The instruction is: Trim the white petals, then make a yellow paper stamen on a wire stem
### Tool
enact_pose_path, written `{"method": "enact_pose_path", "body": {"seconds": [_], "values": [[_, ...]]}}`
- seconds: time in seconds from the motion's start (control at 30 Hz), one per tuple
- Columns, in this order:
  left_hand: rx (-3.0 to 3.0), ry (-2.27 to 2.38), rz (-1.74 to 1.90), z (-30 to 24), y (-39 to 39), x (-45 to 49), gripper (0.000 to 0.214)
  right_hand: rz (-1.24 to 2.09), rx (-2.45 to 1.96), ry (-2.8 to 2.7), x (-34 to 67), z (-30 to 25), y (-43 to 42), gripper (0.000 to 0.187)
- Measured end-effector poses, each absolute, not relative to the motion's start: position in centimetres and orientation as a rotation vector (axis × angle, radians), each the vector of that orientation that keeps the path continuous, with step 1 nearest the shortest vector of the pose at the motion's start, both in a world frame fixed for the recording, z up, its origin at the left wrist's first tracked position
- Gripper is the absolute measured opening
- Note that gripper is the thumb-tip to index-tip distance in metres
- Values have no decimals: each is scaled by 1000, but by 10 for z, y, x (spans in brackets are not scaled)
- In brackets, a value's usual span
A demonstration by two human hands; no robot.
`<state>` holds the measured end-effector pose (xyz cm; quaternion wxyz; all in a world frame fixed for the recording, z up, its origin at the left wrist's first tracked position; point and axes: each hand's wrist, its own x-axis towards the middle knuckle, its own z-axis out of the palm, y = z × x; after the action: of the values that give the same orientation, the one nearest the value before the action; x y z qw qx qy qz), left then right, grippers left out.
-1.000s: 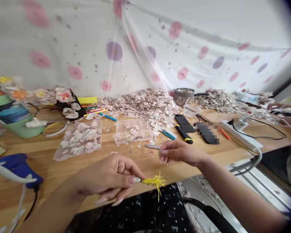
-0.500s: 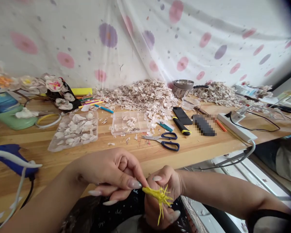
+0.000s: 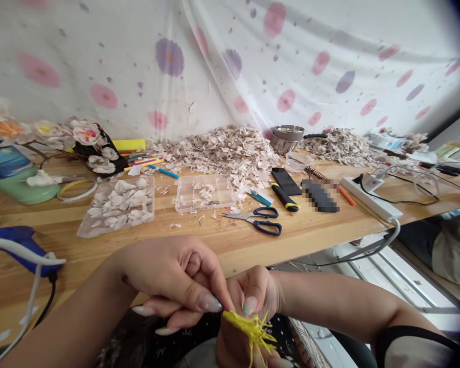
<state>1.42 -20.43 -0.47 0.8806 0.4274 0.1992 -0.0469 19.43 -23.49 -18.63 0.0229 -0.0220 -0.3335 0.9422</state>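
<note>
Pinch grip, head view: your left hand (image 3: 164, 273) clenched a yellow thread tuft (image 3: 255, 331) between thumb and forefinger, low in view.

Your right hand (image 3: 253, 301) was cupped against the tuft from behind, its thumb just above; whether that hand was gripping could not be told. The tuft was held out past the front edge of the wooden workbench (image 3: 302, 237), over your lap. On the bench beyond your hands lay blue-handled scissors (image 3: 266, 220), a clear compartment box (image 3: 177, 193) holding pale petals, and a clear tray (image 3: 85, 225) with more petals.
</note>
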Motion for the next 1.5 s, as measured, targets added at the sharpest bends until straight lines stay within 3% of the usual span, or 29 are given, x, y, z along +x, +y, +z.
{"method": "enact_pose_path", "body": {"seconds": [0.1,0.23,0.53,0.83,1.07,1.27,1.5], "values": [[885,412,-95,-7,-203,14,25,2981,216,-860,191,-190,-232,47],[883,418,-101,-7,-202,13,23,3021,269,-838,189,-190,-231,44],[919,434,-118,-4,-202,12,24,3046,-234,-863,195,-163,-235,38],[933,438,-132,-4,-202,10,26,3110,-271,-828,191,-168,-228,32],[954,408,-121,-5,-199,9,22,3087,-261,-842,192,-179,-223,34],[962,410,-140,-9,-193,9,19,3097,0,-946,188,-188,-213,34],[950,413,-145,-15,-190,8,21,3146,149,-1093,183,-192,-209,46]]}}
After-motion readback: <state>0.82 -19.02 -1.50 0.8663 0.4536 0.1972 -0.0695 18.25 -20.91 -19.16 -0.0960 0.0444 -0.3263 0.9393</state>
